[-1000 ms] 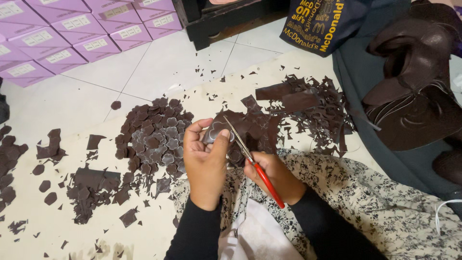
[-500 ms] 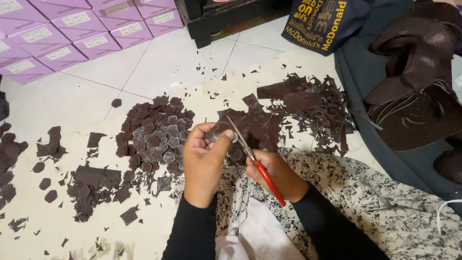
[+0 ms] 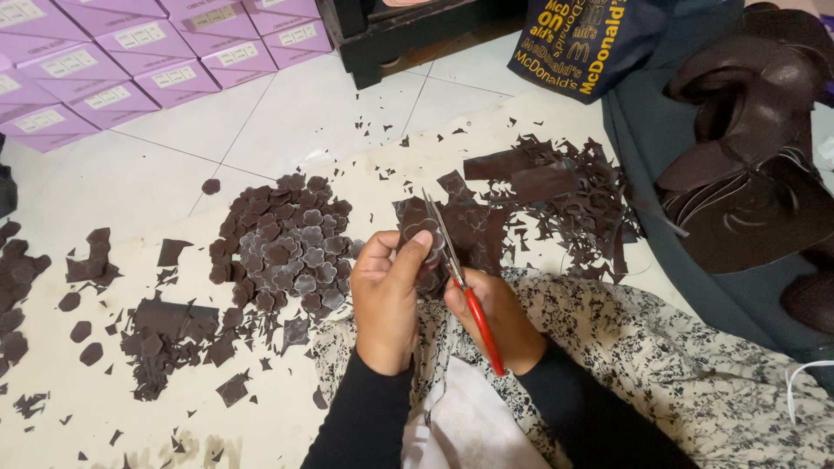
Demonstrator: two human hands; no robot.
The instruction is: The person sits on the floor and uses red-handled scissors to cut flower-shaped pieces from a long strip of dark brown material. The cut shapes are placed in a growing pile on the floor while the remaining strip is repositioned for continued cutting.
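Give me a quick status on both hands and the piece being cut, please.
Left hand pinching dark flower-shaped piece. Right hand on red-handled scissors, blades at the piece. Cut-flower pile beside, nothing blocking.

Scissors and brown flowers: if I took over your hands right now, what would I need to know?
Left hand: pinches a small brown flower-shaped piece.
Right hand: holds red-handled scissors, blades up against that piece.
Done: a pile of cut flower shapes lies on the floor mat, left of the hands.
Left: uncut brown sheet strips and scraps lie beyond the hands; the piece in hand looks nearly trimmed.
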